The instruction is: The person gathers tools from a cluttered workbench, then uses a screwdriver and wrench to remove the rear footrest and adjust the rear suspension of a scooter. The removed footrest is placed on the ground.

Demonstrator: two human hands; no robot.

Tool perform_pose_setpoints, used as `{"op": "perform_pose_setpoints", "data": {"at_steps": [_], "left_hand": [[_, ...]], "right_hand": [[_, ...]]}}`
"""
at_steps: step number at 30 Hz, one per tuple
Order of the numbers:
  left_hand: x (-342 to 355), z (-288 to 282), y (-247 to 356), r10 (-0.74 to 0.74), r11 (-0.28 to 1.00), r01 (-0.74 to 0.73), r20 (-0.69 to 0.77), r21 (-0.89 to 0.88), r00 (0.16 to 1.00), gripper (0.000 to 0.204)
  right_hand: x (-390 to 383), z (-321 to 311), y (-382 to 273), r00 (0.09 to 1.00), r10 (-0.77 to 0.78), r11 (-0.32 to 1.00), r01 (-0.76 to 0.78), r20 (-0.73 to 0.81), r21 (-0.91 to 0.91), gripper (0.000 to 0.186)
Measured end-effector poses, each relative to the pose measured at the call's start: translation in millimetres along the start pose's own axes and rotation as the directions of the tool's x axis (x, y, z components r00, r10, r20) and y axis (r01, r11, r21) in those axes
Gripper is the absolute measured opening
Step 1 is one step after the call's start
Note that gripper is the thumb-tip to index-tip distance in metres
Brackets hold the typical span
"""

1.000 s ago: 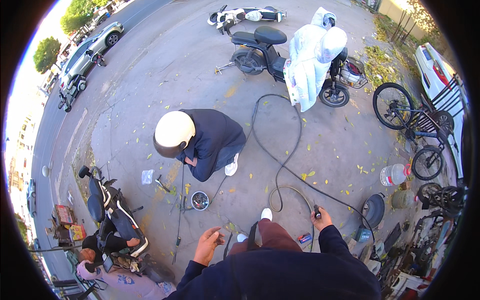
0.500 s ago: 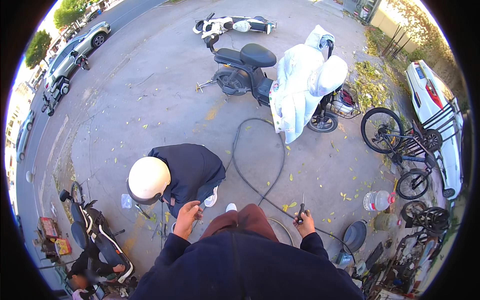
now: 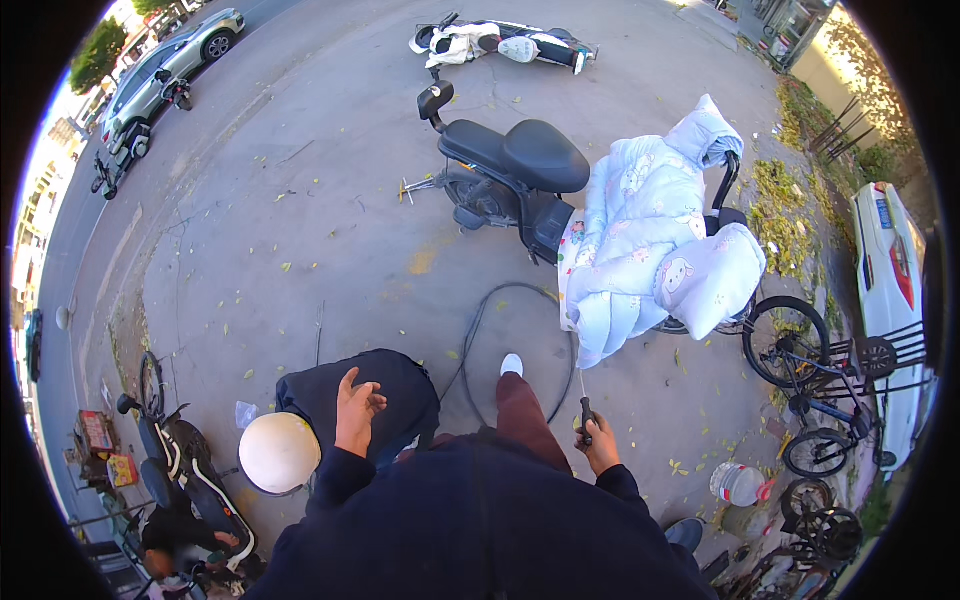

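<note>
My right hand (image 3: 600,444) is closed around the dark handle of a screwdriver (image 3: 587,422), its thin shaft pointing away from me. Nothing is in my left hand (image 3: 357,412); its fingers are apart, above the dark jacket of a crouching person (image 3: 400,385) in a white helmet (image 3: 279,453). Ahead to the right stands a black electric scooter (image 3: 515,165), its front draped with a padded pale blue wind cover (image 3: 640,240). A black hose (image 3: 470,345) loops over the ground between me and the scooter.
Another scooter (image 3: 510,46) lies on its side far ahead. Bicycles (image 3: 790,345) and a white car (image 3: 885,260) line the right side. A clear plastic jug (image 3: 738,485) lies near right. At lower left, a motorbike (image 3: 180,455) stands beside another person (image 3: 185,530).
I have stepped forward, so the covered scooter looks nearer and the crouching person sits lower in view. My right hand has swung the screwdriver slightly left; my left hand's fingers have spread upward.
</note>
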State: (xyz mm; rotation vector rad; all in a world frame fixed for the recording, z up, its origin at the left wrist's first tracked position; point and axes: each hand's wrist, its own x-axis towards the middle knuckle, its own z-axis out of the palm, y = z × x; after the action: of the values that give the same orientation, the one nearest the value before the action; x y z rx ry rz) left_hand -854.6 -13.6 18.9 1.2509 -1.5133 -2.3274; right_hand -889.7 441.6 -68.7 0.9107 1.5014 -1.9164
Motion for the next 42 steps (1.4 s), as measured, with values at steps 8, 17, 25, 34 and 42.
{"op": "perform_pose_setpoints", "data": {"at_steps": [8, 17, 25, 34, 42], "left_hand": [[61.7, 62.8, 88.3, 0.073, 0.997, -0.078, -0.158, -0.024, 0.985, 0.053], [240.6, 57.7, 172.7, 0.005, 0.998, -0.012, -0.114, -0.054, 0.993, 0.049], [459.6, 82.2, 328.6, 0.08, 0.98, -0.098, 0.109, 0.174, 0.991, 0.044], [637.1, 177.7, 404.8, -0.086, 0.929, -0.1, 0.468, 0.357, 0.879, 0.047], [787.7, 222.4, 452.0, -0.35, 0.774, -0.109, 0.565, 0.623, 0.747, 0.048]], "right_hand": [[144.1, 109.3, -158.3, 0.99, -0.012, 0.997, 0.023, 0.143, -0.074, 0.045], [263.1, 234.2, -218.8, 0.999, 0.03, 0.966, -0.019, 0.04, -0.257, 0.044], [352.1, 380.9, -212.9, 0.98, 0.177, 0.97, -0.189, -0.088, -0.154, 0.027], [486.8, 534.5, -194.8, 0.961, 0.259, 0.928, -0.276, -0.099, -0.251, 0.021], [551.1, 653.6, -156.1, 0.912, 0.308, 0.935, -0.238, -0.27, 0.264, 0.041]]}}
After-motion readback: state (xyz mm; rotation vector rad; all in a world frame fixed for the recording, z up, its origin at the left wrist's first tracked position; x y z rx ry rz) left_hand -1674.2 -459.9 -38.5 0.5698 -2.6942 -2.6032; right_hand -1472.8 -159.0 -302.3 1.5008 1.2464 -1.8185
